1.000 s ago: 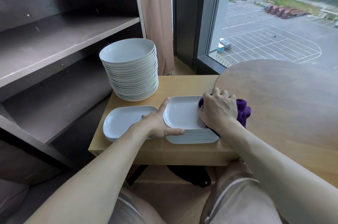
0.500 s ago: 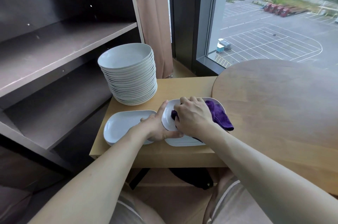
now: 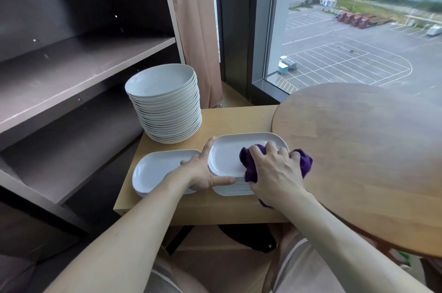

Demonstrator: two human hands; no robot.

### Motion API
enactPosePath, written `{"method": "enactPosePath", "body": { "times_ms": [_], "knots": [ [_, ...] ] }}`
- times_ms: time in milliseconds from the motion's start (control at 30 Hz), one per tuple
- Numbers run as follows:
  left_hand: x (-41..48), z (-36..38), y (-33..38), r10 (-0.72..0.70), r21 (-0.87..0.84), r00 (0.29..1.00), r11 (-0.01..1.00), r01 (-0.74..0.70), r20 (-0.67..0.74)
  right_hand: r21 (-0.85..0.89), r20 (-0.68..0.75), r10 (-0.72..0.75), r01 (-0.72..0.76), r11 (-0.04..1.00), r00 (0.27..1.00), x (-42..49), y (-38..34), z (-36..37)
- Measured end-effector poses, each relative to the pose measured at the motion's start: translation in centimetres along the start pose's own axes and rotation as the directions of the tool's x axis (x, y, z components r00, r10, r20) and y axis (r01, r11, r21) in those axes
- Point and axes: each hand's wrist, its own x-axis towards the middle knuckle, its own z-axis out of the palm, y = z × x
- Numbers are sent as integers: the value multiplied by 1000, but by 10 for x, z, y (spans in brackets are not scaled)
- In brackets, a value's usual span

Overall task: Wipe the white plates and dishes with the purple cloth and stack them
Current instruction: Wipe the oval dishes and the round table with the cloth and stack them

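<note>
Two-handed wiping: gripping the bunched purple cloth (image 3: 305,163) in the right hand (image 3: 275,173), fingers curled over it, and pressing it onto the top rectangular dish (image 3: 227,154) of a low pile (image 3: 235,188) near the front edge of the bench (image 3: 239,118), just beside the round table (image 3: 358,149). Bracing that dish's near-left corner with the left hand (image 3: 201,173), thumb and forefinger straight and splayed, grasping nothing. Probably risking a sideways shove: pushing hard toward the front edge, possibly sliding the top dish off the pile or dragging the whole pile toward the drop. Also possibly nudging the separate dish (image 3: 155,170) by the front-left corner, or elbowing the tall stack of round plates (image 3: 167,110) at the back-left corner.
</note>
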Motion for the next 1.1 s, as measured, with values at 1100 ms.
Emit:
{"method": "enactPosePath", "body": {
  "times_ms": [1100],
  "knots": [
    [-41,34,33,566,742,764,646,-179,-309,249,-34,-3,11,968,999,-29,33,-4]
  ]
}}
